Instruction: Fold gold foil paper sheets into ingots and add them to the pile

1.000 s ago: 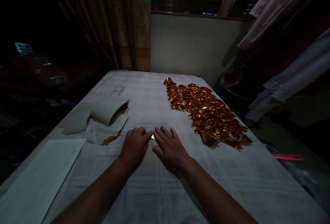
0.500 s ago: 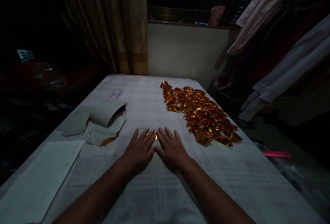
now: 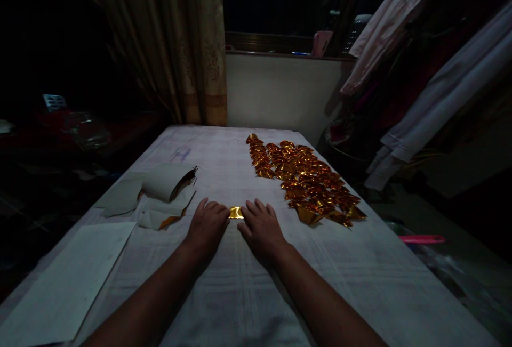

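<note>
A small folded strip of gold foil paper (image 3: 236,212) lies on the cloth-covered table between my hands. My left hand (image 3: 208,224) is closed at the strip's left end, its fingers bent and that end hidden under them. At the other end, my right hand (image 3: 262,227) has its fingers bent over the foil, with the thumb pointing inward just below it. Beyond my right hand spreads a large group of folded gold foil pieces (image 3: 308,174), laid in overlapping rows.
Curled pale sheets with gold undersides (image 3: 164,183) lie on the left of the table (image 3: 240,293). A flat white sheet (image 3: 68,277) is nearer me. A curtain (image 3: 192,43) hangs behind, clothes (image 3: 444,91) hang at right, and a pink object (image 3: 422,239) is beyond the right edge.
My hands have moved slightly apart, baring more of the gold strip between them. My fingers, stretched flat before, are now bent. The view has tilted up a little.
</note>
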{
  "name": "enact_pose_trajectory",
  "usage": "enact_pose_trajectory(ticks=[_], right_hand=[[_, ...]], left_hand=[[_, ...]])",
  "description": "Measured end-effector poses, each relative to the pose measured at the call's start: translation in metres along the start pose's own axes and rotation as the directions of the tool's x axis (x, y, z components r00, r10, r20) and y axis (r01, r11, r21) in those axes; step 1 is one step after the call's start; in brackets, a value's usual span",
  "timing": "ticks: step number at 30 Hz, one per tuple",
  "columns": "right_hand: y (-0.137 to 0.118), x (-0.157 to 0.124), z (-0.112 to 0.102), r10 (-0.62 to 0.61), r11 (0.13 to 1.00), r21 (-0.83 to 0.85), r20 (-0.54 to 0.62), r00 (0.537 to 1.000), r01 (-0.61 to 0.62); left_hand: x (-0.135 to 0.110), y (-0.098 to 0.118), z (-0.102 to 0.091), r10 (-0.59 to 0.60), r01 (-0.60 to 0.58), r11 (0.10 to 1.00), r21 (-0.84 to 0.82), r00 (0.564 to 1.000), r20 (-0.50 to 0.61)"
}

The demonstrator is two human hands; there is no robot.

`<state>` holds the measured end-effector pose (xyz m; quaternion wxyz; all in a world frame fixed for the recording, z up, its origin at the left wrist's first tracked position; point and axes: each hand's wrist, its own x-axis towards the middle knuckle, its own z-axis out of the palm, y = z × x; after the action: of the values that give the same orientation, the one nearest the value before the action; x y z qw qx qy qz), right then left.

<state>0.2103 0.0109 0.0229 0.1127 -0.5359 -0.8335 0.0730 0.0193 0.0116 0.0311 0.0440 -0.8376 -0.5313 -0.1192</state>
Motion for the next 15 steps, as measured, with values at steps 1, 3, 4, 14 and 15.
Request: enact_pose_trajectory(ticks=[1, 3, 4, 14, 15], right_hand=[[-0.002, 0.003, -0.002, -0.002, 1.0, -0.013, -0.019, 1.0, 0.002], [-0.005, 0.008, -0.005, -0.004, 0.999, -0.037, -0.04, 0.999, 0.003], [-0.006, 0.01, -0.006, 0.0, 0.999, -0.043, -0.043, 0.999, -0.002], [-0.001, 0.008, 0.005, 0.079, 0.995, 0.073, -0.159, 0.984, -0.068], [0.0, 0.008, 0.005, 0.083, 0.994, 0.076, -0.157, 0.984, -0.072]], left_hand=[[0.005, 0.001, -0.001, -0.01, 0.01, 1.0, 0.008, 1.0, 0.008], [0.01, 0.0, -0.002, -0.011, 0.011, 1.0, 0.015, 1.0, 0.014], [0.012, 0.0, -0.002, -0.006, 0.006, 1.0, 0.016, 1.0, 0.016], [0.005, -0.005, 0.008, -0.042, 0.04, 0.997, -0.061, 0.999, -0.035], [0.004, -0.005, 0.009, -0.053, 0.049, 0.995, -0.088, 0.997, -0.048]])
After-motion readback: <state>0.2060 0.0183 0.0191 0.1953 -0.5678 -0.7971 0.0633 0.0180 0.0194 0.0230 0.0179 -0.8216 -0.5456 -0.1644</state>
